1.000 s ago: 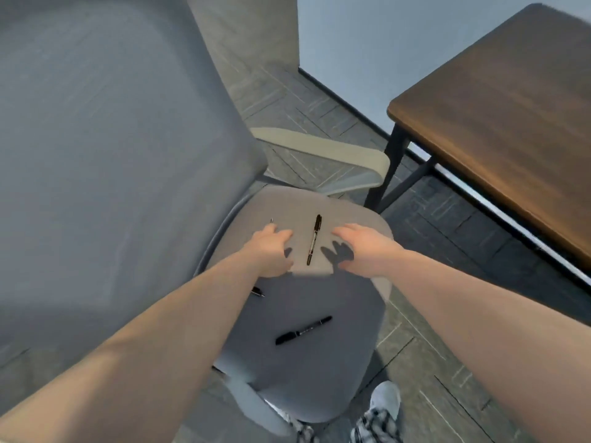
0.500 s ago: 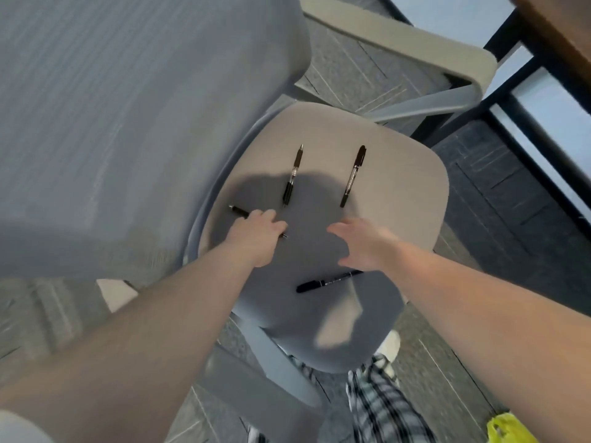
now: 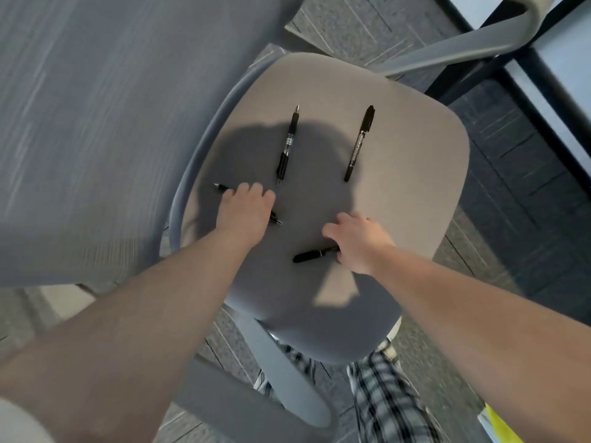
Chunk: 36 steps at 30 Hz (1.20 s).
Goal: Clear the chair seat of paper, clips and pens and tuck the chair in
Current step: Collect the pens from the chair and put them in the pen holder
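Several black pens lie on the grey chair seat [image 3: 415, 161]. My left hand [image 3: 246, 209] is curled over one pen [image 3: 220, 188] at the seat's left side, its two ends sticking out from under the fingers. My right hand [image 3: 355, 241] has its fingers closed around the end of a black marker [image 3: 311, 254] near the seat's front. A clicker pen [image 3: 287, 145] and a thin marker [image 3: 359, 142] lie untouched farther back on the seat. No paper or clips show.
The chair's tall grey backrest [image 3: 96, 123] fills the left. Its armrests [image 3: 463, 49] curve at the upper right and lower left. Dark table legs [image 3: 473, 68] stand at the upper right. Grey carpet tiles cover the floor. My plaid trouser legs [image 3: 383, 401] are below the seat.
The camera has tipped down and closer over the seat. My left hand shifted from the seat's middle to the left-side pen, and my right hand dropped onto the front marker and closed on it.
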### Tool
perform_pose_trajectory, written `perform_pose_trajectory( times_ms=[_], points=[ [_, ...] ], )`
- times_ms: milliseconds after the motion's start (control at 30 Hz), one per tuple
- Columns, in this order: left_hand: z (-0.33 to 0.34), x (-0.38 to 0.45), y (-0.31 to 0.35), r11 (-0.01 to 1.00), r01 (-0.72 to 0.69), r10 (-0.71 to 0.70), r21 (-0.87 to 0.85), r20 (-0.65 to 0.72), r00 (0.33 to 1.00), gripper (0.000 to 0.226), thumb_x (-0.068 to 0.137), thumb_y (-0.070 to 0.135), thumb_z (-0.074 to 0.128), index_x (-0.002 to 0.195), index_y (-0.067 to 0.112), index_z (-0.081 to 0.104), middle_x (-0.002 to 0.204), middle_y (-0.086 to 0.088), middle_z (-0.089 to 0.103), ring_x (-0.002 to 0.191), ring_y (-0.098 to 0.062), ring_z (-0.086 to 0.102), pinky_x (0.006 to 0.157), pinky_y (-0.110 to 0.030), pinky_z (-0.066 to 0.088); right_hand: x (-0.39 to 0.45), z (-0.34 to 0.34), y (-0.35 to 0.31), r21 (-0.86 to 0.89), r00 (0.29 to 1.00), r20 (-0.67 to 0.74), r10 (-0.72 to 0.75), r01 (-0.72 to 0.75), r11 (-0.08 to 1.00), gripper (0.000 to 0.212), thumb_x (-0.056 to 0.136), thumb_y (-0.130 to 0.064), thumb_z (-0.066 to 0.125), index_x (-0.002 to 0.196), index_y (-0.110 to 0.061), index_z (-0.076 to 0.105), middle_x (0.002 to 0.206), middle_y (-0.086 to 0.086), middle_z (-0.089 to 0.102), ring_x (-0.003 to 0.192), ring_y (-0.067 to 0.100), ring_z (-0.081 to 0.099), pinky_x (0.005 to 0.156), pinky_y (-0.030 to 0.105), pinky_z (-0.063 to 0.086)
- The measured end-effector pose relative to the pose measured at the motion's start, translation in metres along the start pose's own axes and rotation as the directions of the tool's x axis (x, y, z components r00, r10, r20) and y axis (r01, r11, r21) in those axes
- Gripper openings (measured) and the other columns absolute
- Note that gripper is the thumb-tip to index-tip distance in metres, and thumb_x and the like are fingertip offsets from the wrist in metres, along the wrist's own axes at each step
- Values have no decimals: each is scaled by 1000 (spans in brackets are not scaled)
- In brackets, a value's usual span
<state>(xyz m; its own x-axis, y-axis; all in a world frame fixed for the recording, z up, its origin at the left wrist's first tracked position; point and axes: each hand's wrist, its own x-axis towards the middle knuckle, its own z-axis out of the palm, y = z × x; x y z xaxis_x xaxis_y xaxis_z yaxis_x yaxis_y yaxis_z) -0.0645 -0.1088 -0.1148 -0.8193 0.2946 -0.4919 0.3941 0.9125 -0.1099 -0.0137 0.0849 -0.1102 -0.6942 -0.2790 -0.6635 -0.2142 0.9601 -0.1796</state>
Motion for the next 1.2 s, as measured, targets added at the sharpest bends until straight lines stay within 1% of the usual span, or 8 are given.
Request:
perform_pose_trajectory(
  times_ms=[167, 333, 467, 600, 767, 1000, 1100, 1200],
  points=[
    [-2, 6, 2, 998, 23, -22, -56, 12, 1000, 39, 83, 4, 50, 121, 11, 42, 118, -12, 48, 108, -34, 46, 79, -42, 41, 8, -2, -1, 12, 999, 25, -46, 45, 999, 21, 86, -4, 48, 105, -13, 54, 109, 9, 56, 108, 31, 50, 71, 31, 35],
    [-9, 11, 3, 928, 81, -117, -364, -80, 990, 22, 88, 5, 42, 110, 6, 41, 109, -17, 45, 79, -30, 41, 60, -39, 30, 6, -16, -2, 147, 999, -32, -19, 24, 989, 13, 86, -11, 51, 97, -11, 43, 109, 14, 56, 104, 34, 54, 67, 33, 35],
    [-24, 24, 5, 819, 119, -250, -561, -161, 955, 21, 94, 12, 40, 111, 0, 41, 113, -21, 46, 89, -40, 52, 63, -40, 35, 14, -33, 8, 407, 963, -188, 193, -102, 907, 15, 84, -8, 50, 91, -13, 38, 99, 18, 58, 94, 38, 58, 65, 32, 38],
    [-39, 45, 11, 684, 181, -360, -707, -111, 926, 25, 93, 12, 41, 116, 1, 40, 121, -20, 44, 99, -40, 51, 78, -46, 42, 32, -48, 28, 616, 861, -257, 440, -205, 761, 9, 85, -4, 43, 93, -10, 42, 81, 11, 49, 84, 41, 57, 63, 33, 36],
    [-45, 71, 19, 635, 192, -392, -748, -98, 915, 49, 91, 23, 53, 133, 6, 34, 132, -16, 39, 117, -36, 47, 90, -45, 42, 50, -67, 46, 733, 792, -244, 560, -228, 641, 11, 89, -15, 48, 92, -12, 39, 89, 9, 48, 82, 32, 49, 65, 32, 34],
    [-41, 95, 29, 655, 250, -376, -713, -20, 926, 73, 87, 22, 59, 146, 10, 18, 142, -16, 32, 128, -36, 38, 102, -45, 37, 76, -71, 57, 751, 743, -223, 631, -281, 597, 47, 84, -36, 66, 116, -6, 50, 117, 15, 56, 110, 35, 54, 74, 35, 40],
    [-38, 98, 32, 658, 307, -385, -688, 44, 922, 69, 88, 11, 52, 147, 8, 16, 143, -16, 32, 129, -36, 36, 102, -44, 35, 83, -71, 56, 726, 752, -213, 623, -305, 616, 46, 83, -28, 68, 118, -5, 49, 121, 15, 55, 114, 34, 53, 79, 35, 42],
    [-36, 97, 34, 667, 339, -395, -663, 71, 916, 58, 87, 8, 49, 139, 4, 25, 140, -18, 38, 126, -37, 39, 99, -44, 37, 82, -70, 52, 705, 747, -207, 632, -334, 626, 37, 84, -10, 61, 118, -4, 46, 124, 18, 55, 117, 35, 52, 84, 36, 43]
  ],
)
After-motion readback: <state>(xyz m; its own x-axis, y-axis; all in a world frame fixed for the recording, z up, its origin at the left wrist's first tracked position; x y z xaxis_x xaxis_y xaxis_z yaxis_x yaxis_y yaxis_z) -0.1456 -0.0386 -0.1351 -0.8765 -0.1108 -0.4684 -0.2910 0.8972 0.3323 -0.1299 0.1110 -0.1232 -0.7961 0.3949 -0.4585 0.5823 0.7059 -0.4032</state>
